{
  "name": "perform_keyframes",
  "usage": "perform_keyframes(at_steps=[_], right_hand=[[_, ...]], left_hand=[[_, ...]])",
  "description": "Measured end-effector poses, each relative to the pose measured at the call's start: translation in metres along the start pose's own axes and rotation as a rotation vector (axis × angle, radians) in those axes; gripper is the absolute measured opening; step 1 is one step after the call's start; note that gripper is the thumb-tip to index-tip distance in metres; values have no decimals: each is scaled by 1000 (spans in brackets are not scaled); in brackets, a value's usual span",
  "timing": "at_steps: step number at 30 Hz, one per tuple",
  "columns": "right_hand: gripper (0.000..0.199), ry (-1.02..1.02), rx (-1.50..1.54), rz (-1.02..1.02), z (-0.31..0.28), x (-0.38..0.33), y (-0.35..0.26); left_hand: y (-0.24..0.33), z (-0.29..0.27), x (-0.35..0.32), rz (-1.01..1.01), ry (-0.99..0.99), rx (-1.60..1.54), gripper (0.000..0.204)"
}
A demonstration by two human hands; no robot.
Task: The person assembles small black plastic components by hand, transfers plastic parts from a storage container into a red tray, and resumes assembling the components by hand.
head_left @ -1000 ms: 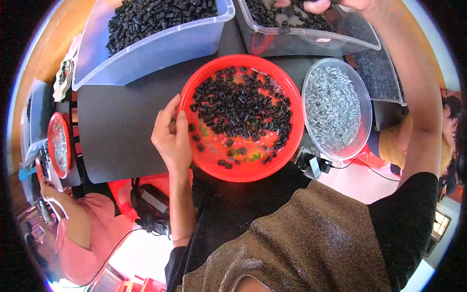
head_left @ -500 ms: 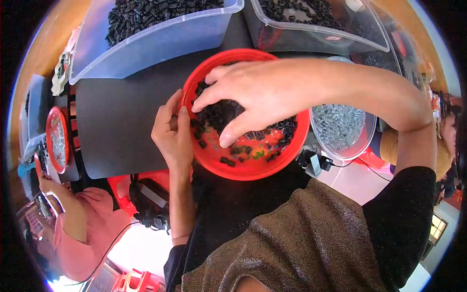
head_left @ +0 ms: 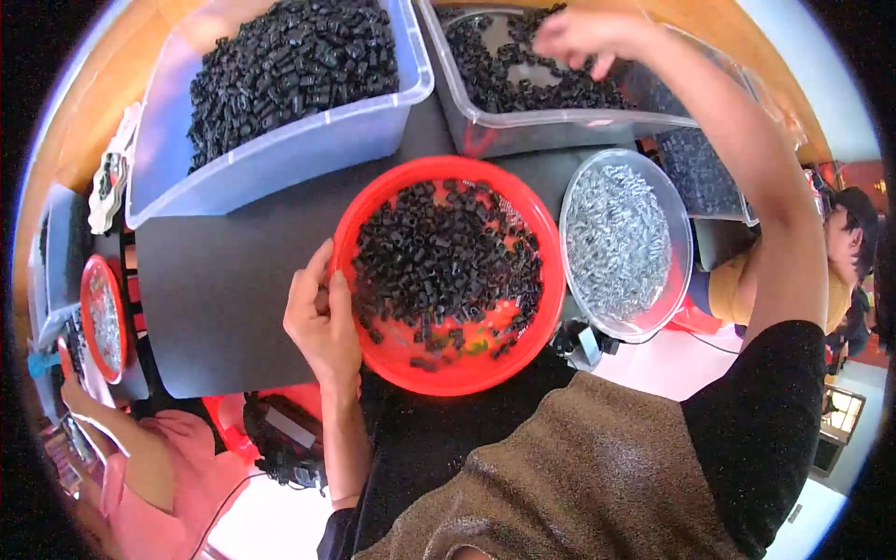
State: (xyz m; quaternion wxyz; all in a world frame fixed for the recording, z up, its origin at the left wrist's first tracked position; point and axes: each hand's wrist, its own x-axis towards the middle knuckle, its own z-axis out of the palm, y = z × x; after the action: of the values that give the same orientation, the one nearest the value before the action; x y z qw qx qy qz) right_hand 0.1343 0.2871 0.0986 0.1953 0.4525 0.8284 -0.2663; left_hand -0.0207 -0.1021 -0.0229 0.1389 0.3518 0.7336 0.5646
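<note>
Far left, near edge: a co-worker in a pink sleeve (head_left: 163,467), beside a small red dish (head_left: 101,317) of silver parts.

Top left: clear bin (head_left: 280,149) filled w/ black parts, standing on the dark counter (head_left: 224,280).

My left hand (head_left: 322,317) rests at the left rim of the red bowl (head_left: 448,373). Fingers (head_left: 308,280) curled, touching the rim; I cannot tell whether the grip is closed on a part or only resting there.

Red bowl sits centre, on the counter's near edge, holding a heap of small black plastic parts (head_left: 443,266). Bare red floor shows at the near side of the bowl.

Top centre-right: second clear bin (head_left: 560,126), also w/ black parts. My right hand (head_left: 583,37) is above it, arm stretched out over the bin, fingers bunched and pointing down. Motion blur; cannot tell if the grip holds parts.

Right of the red bowl, just beside it: clear round bowl (head_left: 677,271) of silver metal parts.

Far right: a second co-worker in a yellow top (head_left: 723,289).
</note>
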Motion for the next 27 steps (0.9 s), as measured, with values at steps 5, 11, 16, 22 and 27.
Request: perform_keyframes(at_steps=[5,11,16,22,27], right_hand=[[64,-262,-5,-12,37,25,11],[67,77,14,-207,22,60,-32],[67,-106,-202,-502,37,53,-53],[91,-247,-97,-111,11,6,-19],[101,-356,115,-19,35,1,-17]], left_hand=[[-1,2,0,-17,16,-45,33],[-4,2,1,-15,5,-31,34],[0,1,-1,-32,9,-19,33],[0,2,0,-66,6,-2,32],[-1,4,0,-19,13,-35,32]])
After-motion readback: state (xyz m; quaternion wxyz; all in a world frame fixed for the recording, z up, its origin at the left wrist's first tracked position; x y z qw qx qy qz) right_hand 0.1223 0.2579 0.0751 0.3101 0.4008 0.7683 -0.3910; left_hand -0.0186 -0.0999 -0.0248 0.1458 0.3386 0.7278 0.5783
